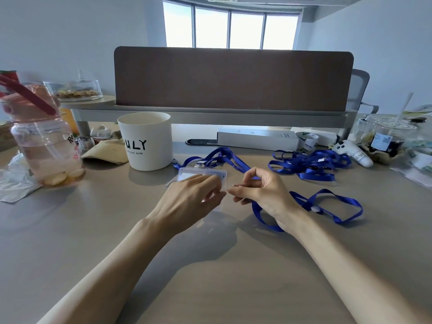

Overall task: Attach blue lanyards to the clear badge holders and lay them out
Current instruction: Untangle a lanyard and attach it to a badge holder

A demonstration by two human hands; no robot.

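Observation:
My left hand (191,195) holds a clear badge holder (216,205) above the desk, fingers over its face. My right hand (259,192) pinches the small metal clip end of a blue lanyard (336,206) right at the holder's right edge. That lanyard's strap runs under my right wrist and loops over the desk to the right. Another clear badge holder (194,175) with a blue lanyard (222,155) on it lies flat just beyond my left hand. A tangled heap of loose blue lanyards (311,164) lies at the back right.
A white cup (146,141) stands at the back left beside a pink water bottle (44,146) and a beige cap (105,150). White boxes (257,137), a small plush toy (353,152) and drink cups (388,139) line the back right under the brown partition (233,78).

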